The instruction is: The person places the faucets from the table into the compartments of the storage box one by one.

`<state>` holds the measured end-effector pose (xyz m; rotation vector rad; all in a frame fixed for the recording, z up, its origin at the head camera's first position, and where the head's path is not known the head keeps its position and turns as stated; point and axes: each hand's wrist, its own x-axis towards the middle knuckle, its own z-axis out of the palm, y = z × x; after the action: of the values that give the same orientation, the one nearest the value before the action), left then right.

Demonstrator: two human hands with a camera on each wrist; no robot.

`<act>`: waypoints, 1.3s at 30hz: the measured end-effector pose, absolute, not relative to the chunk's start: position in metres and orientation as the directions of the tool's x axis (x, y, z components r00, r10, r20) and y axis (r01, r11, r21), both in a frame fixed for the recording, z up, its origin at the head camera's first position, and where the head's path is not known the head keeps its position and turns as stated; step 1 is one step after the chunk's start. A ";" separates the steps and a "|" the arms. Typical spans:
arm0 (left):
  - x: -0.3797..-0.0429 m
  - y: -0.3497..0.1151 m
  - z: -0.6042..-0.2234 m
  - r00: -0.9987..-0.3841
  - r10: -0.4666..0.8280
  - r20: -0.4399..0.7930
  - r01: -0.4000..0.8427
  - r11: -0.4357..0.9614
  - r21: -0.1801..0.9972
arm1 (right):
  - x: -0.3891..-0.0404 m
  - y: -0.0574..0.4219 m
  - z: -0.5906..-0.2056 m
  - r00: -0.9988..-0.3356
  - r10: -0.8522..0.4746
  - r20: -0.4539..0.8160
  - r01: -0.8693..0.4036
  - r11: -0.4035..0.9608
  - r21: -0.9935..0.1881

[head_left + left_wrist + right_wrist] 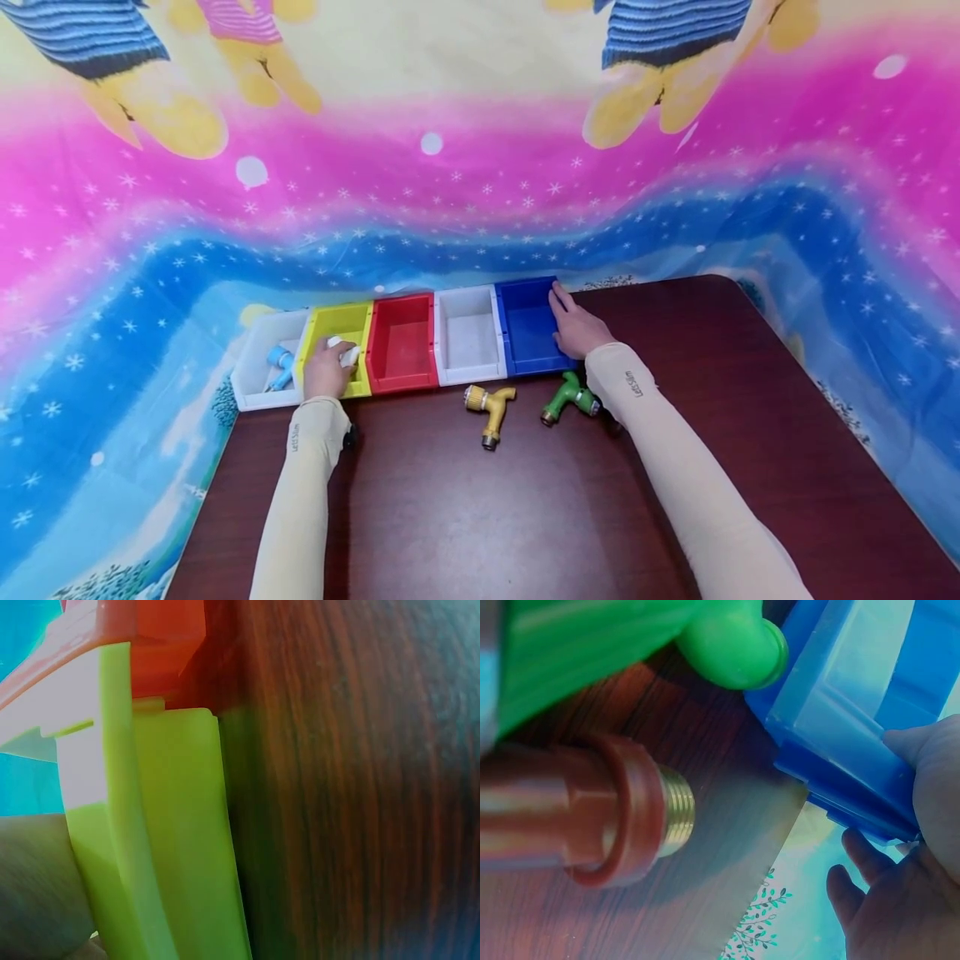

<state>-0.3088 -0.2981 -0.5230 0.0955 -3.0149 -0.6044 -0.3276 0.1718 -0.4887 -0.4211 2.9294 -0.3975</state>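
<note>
In the head view my left hand reaches into the yellow bin and holds a white tap, mostly covered by the fingers. The left wrist view catches only part of that hand beside the yellow bin wall. My right hand rests with extended fingers on the right side of the blue bin; the thumb touches its rim in the right wrist view. A green tap lies on the table below the blue bin, and a yellow tap lies left of it.
The bins stand in a row along the table's back edge. A red bin and a white bin fill the middle. The leftmost white bin contains a blue tap. A reddish-brown threaded fitting lies near the right wrist.
</note>
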 end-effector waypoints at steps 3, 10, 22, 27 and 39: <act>-0.309 -0.296 -0.524 -0.997 -0.065 0.039 -0.045 0.918 0.393 | -0.325 0.173 -0.489 -0.950 -0.287 -0.119 -0.246 0.929 -0.278; -0.306 -0.294 -0.527 -0.997 -0.047 0.057 -0.021 0.920 0.392 | -0.325 0.174 -0.491 -0.951 -0.281 -0.126 -0.240 0.933 -0.267; -0.308 -0.293 -0.521 -0.994 0.022 0.103 0.046 0.970 0.239 | -0.328 0.172 -0.491 -0.952 -0.276 -0.130 -0.237 0.938 -0.255; -0.309 -0.295 -0.520 -0.998 0.033 0.060 0.046 0.968 0.246 | -0.330 0.172 -0.491 -0.950 -0.277 -0.147 -0.235 0.939 -0.252; -0.308 -0.299 -0.519 -0.994 0.073 0.078 0.090 0.967 0.240 | -0.330 0.169 -0.489 -0.951 -0.281 -0.133 -0.239 0.935 -0.262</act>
<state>-0.3081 -0.2988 -0.5187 -0.1261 -3.0470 -0.3761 -0.3301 0.1689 -0.4890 -0.3959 2.9238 -0.3651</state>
